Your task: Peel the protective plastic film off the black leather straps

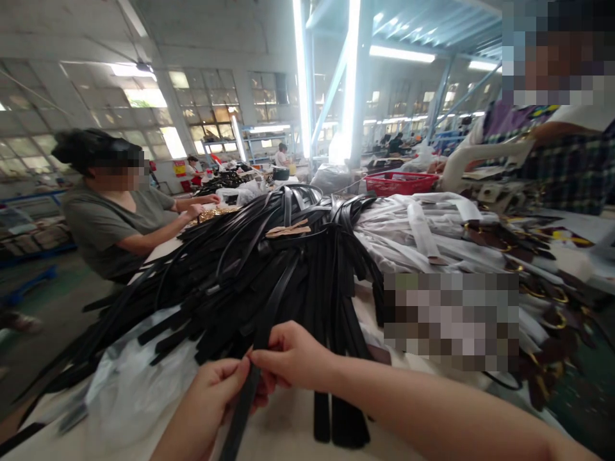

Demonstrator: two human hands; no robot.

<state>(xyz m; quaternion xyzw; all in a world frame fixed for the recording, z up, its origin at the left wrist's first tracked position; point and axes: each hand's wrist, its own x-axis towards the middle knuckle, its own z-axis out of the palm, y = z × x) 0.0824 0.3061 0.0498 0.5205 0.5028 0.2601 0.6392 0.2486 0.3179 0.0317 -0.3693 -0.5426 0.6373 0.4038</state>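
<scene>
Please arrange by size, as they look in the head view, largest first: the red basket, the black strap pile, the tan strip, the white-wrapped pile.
1. Black strap pile
2. White-wrapped pile
3. Red basket
4. Tan strip

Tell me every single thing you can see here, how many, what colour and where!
Held strap: one, black, between both hands
Strap heap: too many to count, black, on the table
Tan strips: a few, tan, on the heap
Wrapped straps: many, white, right
Buckles: several, gold-coloured, far right
Plastic bag: one or more, clear, front left
Table: one, pale, underneath
Basket: one, red, behind the heap
Machine: one, whitish, right
Co-workers: two nearby, grey-green and plaid clothes, left and right; others blurry behind
Lights: several, white, above
Windows: many, pale, back wall
Left hand: one, bare, front
Right hand: one, bare, front
</scene>
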